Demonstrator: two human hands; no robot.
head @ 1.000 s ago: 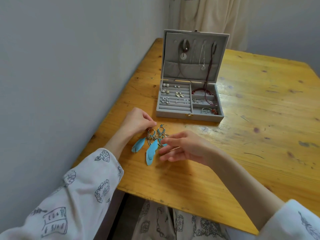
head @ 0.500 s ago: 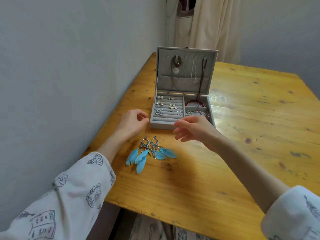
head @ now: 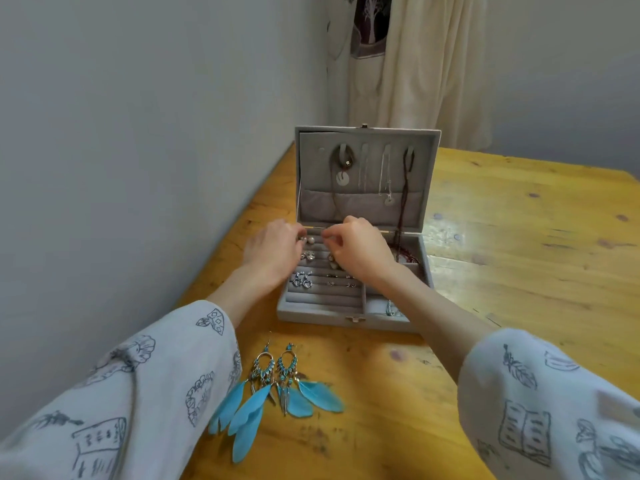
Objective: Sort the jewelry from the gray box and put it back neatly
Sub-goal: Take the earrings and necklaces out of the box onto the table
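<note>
Knotty wooden table [head: 519, 271], velvety gray box [head: 367, 174] open, both hands' curled fingers [head: 332, 242] inside, grasp unclear.

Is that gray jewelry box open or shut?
Open: the gray box has its lid standing upright, necklaces hanging inside.

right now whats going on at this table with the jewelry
A person is sorting jewelry from an open gray jewelry box on a wooden table. Both hands reach into the ring-roll section at the back: the left hand by the pearl studs, the right hand with curled fingers, though what it pinches is unclear. A pair of blue feather earrings lies on the table in front of the box. Necklaces hang in the lid.
</note>
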